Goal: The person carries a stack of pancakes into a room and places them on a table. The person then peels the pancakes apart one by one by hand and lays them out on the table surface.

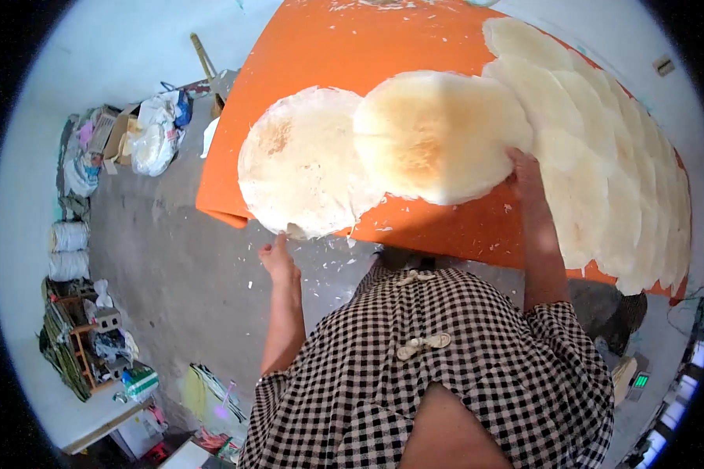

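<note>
Two large round pale sheets lie on the orange cloth and overlap at the middle. My left hand (278,256) is at the lower edge of the left sheet (297,160), its fingers pinched together at the rim. The right sheet (438,137) has a browned patch and lies over the left one's edge. At its right rim is my right hand (522,166), with the fingers closed on the edge. Many similar sheets (594,156) overlap like scales on the right part of the orange cloth (352,39).
Pale flakes are scattered on the cloth and the grey floor (164,234). Bags (155,141) and boxes stand by the wall at the upper left. White rolls (69,252) and a cluttered shelf (94,344) are at the left. A green-lit display (641,381) is at the lower right.
</note>
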`<control>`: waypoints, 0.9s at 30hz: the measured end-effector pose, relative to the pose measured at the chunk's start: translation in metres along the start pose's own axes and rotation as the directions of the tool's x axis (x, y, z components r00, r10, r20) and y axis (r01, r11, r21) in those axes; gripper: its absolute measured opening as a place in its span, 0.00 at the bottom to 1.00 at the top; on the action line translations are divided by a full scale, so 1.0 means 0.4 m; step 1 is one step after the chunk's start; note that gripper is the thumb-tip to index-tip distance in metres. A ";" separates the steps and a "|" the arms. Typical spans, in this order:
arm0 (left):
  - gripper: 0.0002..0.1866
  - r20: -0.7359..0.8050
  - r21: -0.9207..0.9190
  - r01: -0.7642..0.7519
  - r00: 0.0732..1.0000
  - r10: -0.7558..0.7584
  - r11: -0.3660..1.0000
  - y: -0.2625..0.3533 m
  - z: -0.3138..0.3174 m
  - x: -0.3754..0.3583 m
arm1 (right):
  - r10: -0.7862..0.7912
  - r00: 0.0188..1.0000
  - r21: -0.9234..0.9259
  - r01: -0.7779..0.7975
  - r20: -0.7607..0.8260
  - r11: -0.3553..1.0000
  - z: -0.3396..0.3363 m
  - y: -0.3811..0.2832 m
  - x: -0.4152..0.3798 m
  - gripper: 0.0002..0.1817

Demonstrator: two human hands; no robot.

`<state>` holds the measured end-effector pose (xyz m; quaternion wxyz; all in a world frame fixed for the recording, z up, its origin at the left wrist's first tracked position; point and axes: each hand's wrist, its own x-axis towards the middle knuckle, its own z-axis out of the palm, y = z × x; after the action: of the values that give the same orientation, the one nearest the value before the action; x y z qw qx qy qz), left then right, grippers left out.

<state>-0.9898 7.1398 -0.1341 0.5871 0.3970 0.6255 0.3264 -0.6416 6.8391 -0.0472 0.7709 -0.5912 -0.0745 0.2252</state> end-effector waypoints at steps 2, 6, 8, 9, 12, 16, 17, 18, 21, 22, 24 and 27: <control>0.18 0.156 -0.043 0.178 0.973 -0.169 0.983 0.042 0.019 -0.006 | 0.071 0.995 0.007 -0.071 -0.065 0.997 -0.064 -0.011 -0.008 0.19; 0.15 0.230 -0.162 0.356 0.921 -0.316 0.920 0.011 0.044 0.105 | 0.130 0.969 -0.012 -0.135 -0.209 0.991 -0.063 -0.020 -0.029 0.22; 0.15 0.322 -0.216 0.411 0.886 -0.332 0.886 0.021 0.059 0.137 | 0.140 0.967 -0.002 -0.144 -0.214 0.990 -0.080 0.000 -0.022 0.22; 0.17 0.365 -0.237 0.414 0.876 -0.314 0.879 0.035 0.068 0.145 | 0.145 0.968 -0.009 -0.150 -0.206 0.989 -0.059 -0.008 -0.028 0.21; 0.14 0.404 -0.282 0.290 0.901 -0.161 0.914 0.152 0.083 0.205 | 0.115 0.964 -0.107 -0.144 -0.241 0.984 -0.087 0.029 0.000 0.21; 0.11 0.367 -0.268 -0.183 0.889 0.275 0.946 0.436 0.071 0.299 | -0.028 1.000 -0.179 0.026 -0.006 0.983 -0.114 0.028 -0.007 0.21; 0.10 0.392 -0.223 -0.313 0.838 0.379 0.923 0.519 0.077 0.259 | 0.070 0.996 -0.109 -0.075 -0.054 0.991 -0.077 -0.019 -0.029 0.21; 0.10 0.388 0.110 -0.503 0.816 0.429 0.857 0.640 0.101 0.103 | 0.169 0.981 -0.034 -0.173 -0.093 0.984 -0.056 -0.046 -0.044 0.21; 0.14 0.562 0.140 -0.821 0.526 0.638 0.554 0.744 0.139 0.003 | 0.080 0.978 -0.078 -0.096 -0.194 0.992 -0.046 -0.055 -0.059 0.20; 0.13 0.576 0.240 -0.892 0.448 0.684 0.383 0.732 0.155 -0.020 | 0.037 0.984 -0.074 -0.051 -0.176 0.996 -0.017 -0.076 -0.077 0.20; 0.12 0.574 0.437 -0.899 0.312 0.757 0.039 0.672 0.181 -0.040 | -0.043 0.990 -0.071 0.034 -0.135 0.997 0.040 -0.140 -0.113 0.20; 0.11 0.668 0.434 -0.901 0.332 0.666 0.014 0.462 0.191 -0.036 | -0.023 0.988 -0.236 -0.013 -0.150 0.972 0.025 -0.225 -0.102 0.18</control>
<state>-0.8931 7.2100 0.0269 0.1462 0.9213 0.2704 0.2380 -0.6582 6.8122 0.0467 0.6990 -0.6940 -0.0435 0.1671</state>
